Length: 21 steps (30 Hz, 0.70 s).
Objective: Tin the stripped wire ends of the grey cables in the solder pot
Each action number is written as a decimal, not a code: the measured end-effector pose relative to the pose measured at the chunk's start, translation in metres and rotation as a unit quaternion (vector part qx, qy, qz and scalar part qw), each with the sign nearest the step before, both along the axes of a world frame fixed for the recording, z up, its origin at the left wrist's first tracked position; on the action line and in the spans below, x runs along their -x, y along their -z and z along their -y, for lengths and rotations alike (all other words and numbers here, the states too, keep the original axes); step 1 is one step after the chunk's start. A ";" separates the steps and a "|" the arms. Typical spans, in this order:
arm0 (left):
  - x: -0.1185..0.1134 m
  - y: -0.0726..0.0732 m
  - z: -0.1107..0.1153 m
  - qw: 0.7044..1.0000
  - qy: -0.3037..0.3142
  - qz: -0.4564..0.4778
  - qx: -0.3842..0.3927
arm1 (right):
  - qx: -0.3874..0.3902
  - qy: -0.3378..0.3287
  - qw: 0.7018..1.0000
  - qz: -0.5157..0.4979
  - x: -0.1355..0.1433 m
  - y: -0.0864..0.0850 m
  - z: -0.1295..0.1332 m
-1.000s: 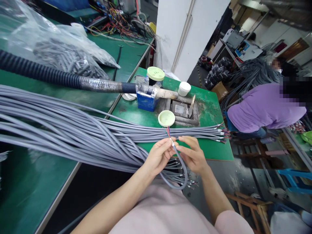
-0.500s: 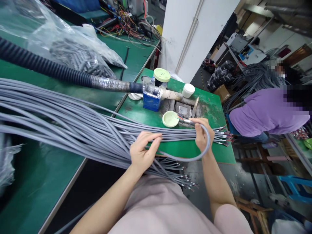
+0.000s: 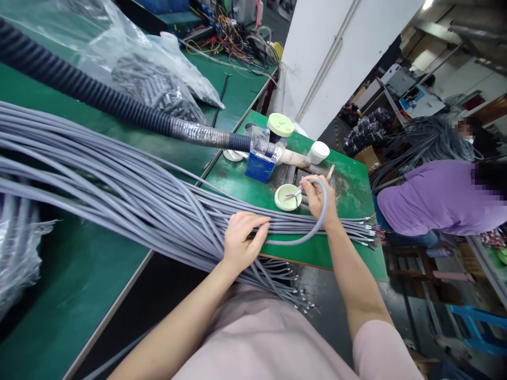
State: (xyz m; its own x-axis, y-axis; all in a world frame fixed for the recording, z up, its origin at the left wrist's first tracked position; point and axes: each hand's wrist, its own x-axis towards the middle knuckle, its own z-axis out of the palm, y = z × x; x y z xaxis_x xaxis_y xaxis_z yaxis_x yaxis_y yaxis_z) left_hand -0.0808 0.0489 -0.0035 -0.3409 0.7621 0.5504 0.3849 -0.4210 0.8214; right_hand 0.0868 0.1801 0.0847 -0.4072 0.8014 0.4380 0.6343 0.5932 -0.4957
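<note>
- With my right hand (image 3: 317, 198), just right of the pale green, round, shallow dish (image 3: 280, 202), I am pinching a grey, round-sheathed cable (image 3: 326, 203) near its stripped end.
- Its thin coloured wire ends (image 3: 292, 196) are pointing left, over the dish's opening; I cannot tell whether they are touching anything inside.
- One dark strand (image 3: 297, 202) is bending away from the others at the dish's right side; gathering it in would probably help all the tips sit evenly.
- The cable is looping right of the dish and running back below it; that bend is probably pushing at my grip, so pinching close to the end should steady the tips.
- My left hand (image 3: 242, 240), nearer me and left of the dish, is lying on the thick bundle of grey cables (image 3: 138, 195); I cannot tell whether its fingers are gripping any.
- A light, level wrist should avoid knocking the dish's rim.
</note>
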 end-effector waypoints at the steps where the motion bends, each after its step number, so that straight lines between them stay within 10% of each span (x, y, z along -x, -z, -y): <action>1: 0.000 0.000 0.000 1.000 0.000 -0.003 0.000 | -0.003 -0.004 1.000 0.011 0.001 0.000 -0.001; 21: 0.002 -0.004 0.000 0.999 -0.006 -0.038 -0.009 | -0.032 -0.059 0.988 0.137 0.011 0.004 -0.006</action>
